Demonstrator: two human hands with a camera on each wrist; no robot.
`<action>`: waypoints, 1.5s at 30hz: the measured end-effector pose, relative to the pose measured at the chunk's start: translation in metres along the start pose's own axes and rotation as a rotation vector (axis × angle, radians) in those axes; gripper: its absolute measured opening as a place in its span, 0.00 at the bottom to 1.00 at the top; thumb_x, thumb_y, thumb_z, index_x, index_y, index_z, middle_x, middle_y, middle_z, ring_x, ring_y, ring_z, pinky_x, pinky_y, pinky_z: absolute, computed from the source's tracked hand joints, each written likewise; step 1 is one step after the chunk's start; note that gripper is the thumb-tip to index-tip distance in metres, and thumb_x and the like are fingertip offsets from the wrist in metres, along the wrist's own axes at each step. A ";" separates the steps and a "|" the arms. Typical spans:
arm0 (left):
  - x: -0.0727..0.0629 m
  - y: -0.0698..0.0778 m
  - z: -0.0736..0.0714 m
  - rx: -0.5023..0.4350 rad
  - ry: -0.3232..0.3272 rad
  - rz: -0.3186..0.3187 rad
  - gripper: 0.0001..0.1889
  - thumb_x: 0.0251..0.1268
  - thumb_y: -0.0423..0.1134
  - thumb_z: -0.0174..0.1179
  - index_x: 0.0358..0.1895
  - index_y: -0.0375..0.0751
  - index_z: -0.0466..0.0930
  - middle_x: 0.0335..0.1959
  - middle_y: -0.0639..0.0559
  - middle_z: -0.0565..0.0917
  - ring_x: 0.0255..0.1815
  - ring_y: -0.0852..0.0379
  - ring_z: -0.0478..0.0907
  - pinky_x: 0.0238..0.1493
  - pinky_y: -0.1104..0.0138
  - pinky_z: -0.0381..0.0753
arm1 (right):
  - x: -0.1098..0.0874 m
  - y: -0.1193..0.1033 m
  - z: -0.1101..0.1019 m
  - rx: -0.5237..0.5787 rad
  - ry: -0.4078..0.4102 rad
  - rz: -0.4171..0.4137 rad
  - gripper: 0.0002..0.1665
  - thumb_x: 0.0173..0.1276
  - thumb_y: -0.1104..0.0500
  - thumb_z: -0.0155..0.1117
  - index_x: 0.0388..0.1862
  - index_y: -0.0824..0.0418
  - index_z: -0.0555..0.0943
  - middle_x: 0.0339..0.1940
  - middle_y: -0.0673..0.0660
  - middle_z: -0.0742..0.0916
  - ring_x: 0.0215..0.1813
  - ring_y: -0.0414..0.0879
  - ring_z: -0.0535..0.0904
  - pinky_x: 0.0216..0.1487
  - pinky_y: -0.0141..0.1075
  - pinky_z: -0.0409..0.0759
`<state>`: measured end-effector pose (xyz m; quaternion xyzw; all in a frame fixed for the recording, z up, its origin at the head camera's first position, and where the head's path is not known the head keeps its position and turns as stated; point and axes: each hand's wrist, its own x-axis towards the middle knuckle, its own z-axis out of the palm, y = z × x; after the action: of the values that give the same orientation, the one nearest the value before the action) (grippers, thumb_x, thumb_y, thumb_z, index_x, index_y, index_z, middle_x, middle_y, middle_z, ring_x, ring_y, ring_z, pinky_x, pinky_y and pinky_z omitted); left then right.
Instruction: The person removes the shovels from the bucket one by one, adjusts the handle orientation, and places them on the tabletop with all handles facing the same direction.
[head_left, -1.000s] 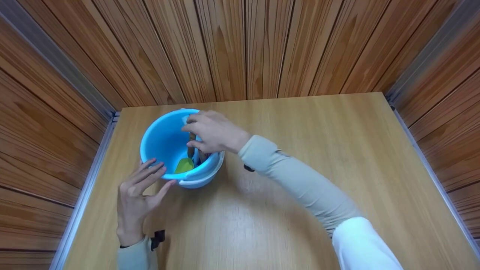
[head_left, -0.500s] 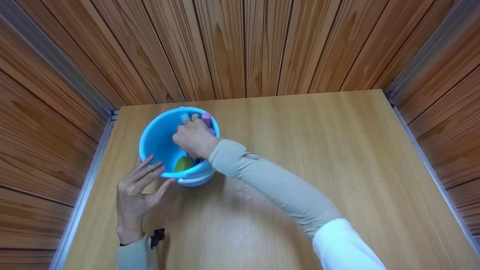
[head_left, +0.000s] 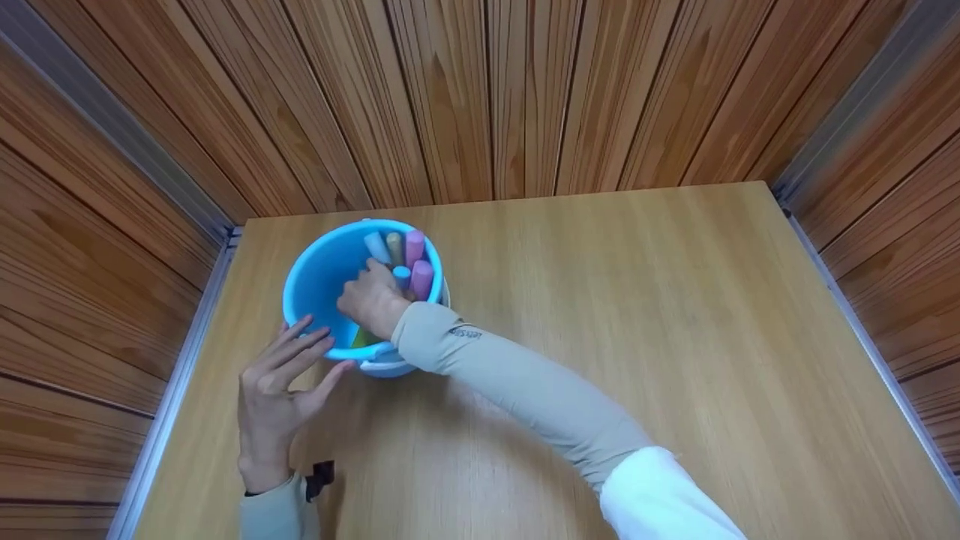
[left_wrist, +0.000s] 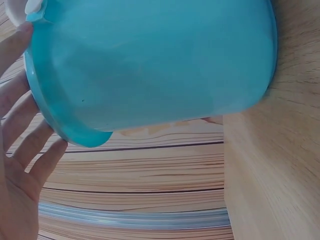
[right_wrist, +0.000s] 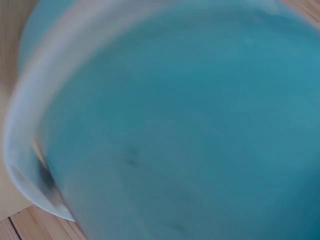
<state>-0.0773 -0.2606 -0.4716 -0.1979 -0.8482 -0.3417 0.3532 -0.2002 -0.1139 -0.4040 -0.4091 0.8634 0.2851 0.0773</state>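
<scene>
A blue bucket (head_left: 315,277) stands at the left of the table. My left hand (head_left: 276,390) has its fingers spread and fairly straight, fingertips at the near-left rim; the left wrist view shows them along the bucket's lip. My right hand (head_left: 373,301) reaches down inside the bucket, its fingers hidden, so I cannot tell what it holds. Beyond it, handle ends lean together: a light blue one (head_left: 377,247), a tan one (head_left: 394,248), a brighter blue one (head_left: 402,277) and two pink handles (head_left: 421,280). A green scoop-like piece (head_left: 363,339) shows partly below my right wrist.
The bucket's pale carrying handle (head_left: 386,367) hangs down around its near side. Wooden table (head_left: 637,315) stretches to the right. Wood-panelled walls (head_left: 480,97) rise behind and at both sides, with a metal rail (head_left: 180,360) along the left.
My right hand has moved left and deeper into the bucket, away from the brown handle of the green piece; the colourful handle ends now show. My left hand stays at the rim.
</scene>
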 end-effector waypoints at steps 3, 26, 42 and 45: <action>0.000 0.000 0.000 -0.010 -0.003 0.011 0.31 0.39 0.29 0.88 0.54 0.42 0.93 0.55 0.50 0.92 0.67 0.44 0.85 0.74 0.63 0.74 | 0.003 -0.003 0.005 -0.018 -0.006 0.001 0.33 0.74 0.37 0.65 0.76 0.42 0.77 0.66 0.46 0.88 0.64 0.47 0.83 0.74 0.41 0.75; -0.001 0.000 -0.001 0.007 -0.012 -0.001 0.28 0.41 0.31 0.88 0.52 0.39 0.93 0.55 0.50 0.92 0.67 0.44 0.85 0.73 0.66 0.74 | -0.015 0.015 -0.016 -0.002 0.073 0.043 0.35 0.73 0.36 0.65 0.75 0.43 0.78 0.67 0.46 0.86 0.65 0.46 0.77 0.72 0.40 0.74; -0.003 0.000 -0.002 -0.002 -0.008 -0.042 0.28 0.41 0.31 0.88 0.53 0.43 0.94 0.54 0.50 0.92 0.67 0.44 0.85 0.73 0.68 0.73 | -0.057 0.056 -0.027 0.031 0.218 0.147 0.27 0.76 0.44 0.69 0.68 0.53 0.83 0.64 0.57 0.86 0.63 0.54 0.80 0.67 0.47 0.84; -0.003 0.001 -0.002 0.006 -0.010 -0.050 0.29 0.41 0.32 0.89 0.53 0.43 0.93 0.54 0.51 0.92 0.66 0.44 0.85 0.73 0.69 0.73 | -0.066 0.064 -0.025 0.060 0.240 0.186 0.28 0.75 0.43 0.70 0.67 0.56 0.82 0.61 0.58 0.86 0.61 0.56 0.82 0.68 0.52 0.84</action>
<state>-0.0736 -0.2615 -0.4720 -0.1774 -0.8556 -0.3468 0.3410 -0.2024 -0.0520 -0.3312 -0.3562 0.9086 0.2144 -0.0411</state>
